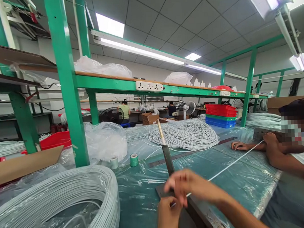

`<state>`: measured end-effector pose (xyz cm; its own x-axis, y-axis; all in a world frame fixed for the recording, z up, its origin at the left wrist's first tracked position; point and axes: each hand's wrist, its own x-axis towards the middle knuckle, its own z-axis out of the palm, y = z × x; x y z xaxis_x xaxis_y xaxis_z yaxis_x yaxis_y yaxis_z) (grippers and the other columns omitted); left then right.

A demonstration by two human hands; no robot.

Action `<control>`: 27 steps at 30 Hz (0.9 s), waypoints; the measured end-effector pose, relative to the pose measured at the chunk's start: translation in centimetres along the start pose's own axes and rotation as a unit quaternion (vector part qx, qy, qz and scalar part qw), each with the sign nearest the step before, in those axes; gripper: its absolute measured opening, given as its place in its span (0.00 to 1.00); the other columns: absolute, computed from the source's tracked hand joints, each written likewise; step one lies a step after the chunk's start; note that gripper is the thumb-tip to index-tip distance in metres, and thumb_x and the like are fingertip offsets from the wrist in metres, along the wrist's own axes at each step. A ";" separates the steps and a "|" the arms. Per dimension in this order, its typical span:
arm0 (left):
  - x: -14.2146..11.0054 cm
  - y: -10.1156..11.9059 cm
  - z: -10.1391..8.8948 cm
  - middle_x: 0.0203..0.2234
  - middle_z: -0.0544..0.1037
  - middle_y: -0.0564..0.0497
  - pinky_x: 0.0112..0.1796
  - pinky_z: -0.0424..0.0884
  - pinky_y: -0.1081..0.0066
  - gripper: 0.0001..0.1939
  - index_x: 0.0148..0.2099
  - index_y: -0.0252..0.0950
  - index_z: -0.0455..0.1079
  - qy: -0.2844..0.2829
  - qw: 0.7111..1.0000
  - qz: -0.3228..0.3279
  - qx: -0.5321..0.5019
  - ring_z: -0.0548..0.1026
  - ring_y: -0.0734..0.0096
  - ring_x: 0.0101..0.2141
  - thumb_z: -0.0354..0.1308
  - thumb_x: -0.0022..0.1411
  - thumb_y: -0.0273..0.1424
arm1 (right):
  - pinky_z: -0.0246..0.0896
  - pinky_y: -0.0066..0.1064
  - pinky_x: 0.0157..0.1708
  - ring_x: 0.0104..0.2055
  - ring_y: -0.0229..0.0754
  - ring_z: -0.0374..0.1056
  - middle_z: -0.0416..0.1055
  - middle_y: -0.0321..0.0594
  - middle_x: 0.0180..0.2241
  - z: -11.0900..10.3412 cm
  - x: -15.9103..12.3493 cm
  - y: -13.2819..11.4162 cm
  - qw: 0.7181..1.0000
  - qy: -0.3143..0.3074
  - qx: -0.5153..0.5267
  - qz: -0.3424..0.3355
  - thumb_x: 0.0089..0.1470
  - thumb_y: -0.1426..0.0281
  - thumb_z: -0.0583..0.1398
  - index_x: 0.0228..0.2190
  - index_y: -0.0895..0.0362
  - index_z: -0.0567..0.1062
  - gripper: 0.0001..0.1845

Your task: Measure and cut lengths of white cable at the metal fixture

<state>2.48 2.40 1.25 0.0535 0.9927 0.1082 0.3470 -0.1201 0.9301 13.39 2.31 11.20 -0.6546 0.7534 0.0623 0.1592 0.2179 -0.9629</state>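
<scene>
In left hand, pinching wire, already stretched toward tabletop's right edge, not yet released; cannot tell right hand's grip.

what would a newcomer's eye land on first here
Probably the big coil of white cable filling the lower left. Next, the left hand and blurred right hand close together by a dark metal tool at bottom centre, with a white line stretching toward a co-worker at right. Above, the bright green shelf frame cuts across the view.
</scene>
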 end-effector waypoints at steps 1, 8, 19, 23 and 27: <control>0.1 -0.2 0.0 0.09 0.57 0.57 0.22 0.48 0.73 0.23 0.14 0.32 0.68 0.004 1.000 0.013 0.009 0.56 0.75 0.17 0.49 0.44 0.47 | 0.53 0.19 0.19 0.16 0.27 0.57 0.61 0.30 0.16 -2.2 1.5 -0.7 0.996 0.089 0.003 -0.018 0.53 0.61 0.49 0.35 0.59 0.69 0.16; 1.6 -2.7 0.2 0.09 0.63 0.54 0.21 0.50 0.74 0.23 0.15 0.31 0.70 -0.009 1.000 0.019 0.001 0.57 0.76 0.17 0.50 0.44 0.46 | 0.42 0.18 0.12 0.11 0.28 0.49 0.57 0.29 0.12 -13.7 13.0 -2.7 0.960 0.257 0.037 0.101 0.55 0.60 0.44 0.35 0.60 0.62 0.17; 2.5 -3.6 0.4 0.08 0.62 0.55 0.20 0.49 0.74 0.22 0.13 0.31 0.70 -0.016 0.999 0.013 -0.028 0.56 0.78 0.15 0.51 0.42 0.45 | 0.36 0.15 0.08 0.09 0.26 0.39 0.48 0.28 0.10 -14.9 18.9 -2.4 0.968 0.123 0.132 0.175 0.52 0.50 0.35 0.26 0.60 0.62 0.30; 2.2 -3.1 0.2 0.08 0.58 0.57 0.21 0.49 0.74 0.20 0.13 0.31 0.68 -0.012 0.999 -0.008 -0.035 0.55 0.78 0.16 0.50 0.41 0.43 | 0.37 0.15 0.09 0.09 0.26 0.41 0.50 0.29 0.10 -14.8 17.0 -3.4 0.969 0.126 0.153 0.150 0.49 0.47 0.33 0.27 0.60 0.62 0.34; 2.1 -3.1 0.3 0.08 0.55 0.59 0.20 0.48 0.74 0.20 0.13 0.32 0.67 -0.012 0.999 -0.020 -0.044 0.53 0.78 0.15 0.50 0.41 0.44 | 0.41 0.15 0.11 0.10 0.27 0.47 0.55 0.30 0.11 -14.3 12.0 -5.0 0.973 0.114 0.178 0.092 0.47 0.45 0.35 0.31 0.58 0.63 0.33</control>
<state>1.76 4.87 -1.47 0.0634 0.9960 0.0636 0.2665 -0.0783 0.9607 15.30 19.10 20.52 -0.4518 0.8863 -0.1019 -0.0338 -0.1311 -0.9908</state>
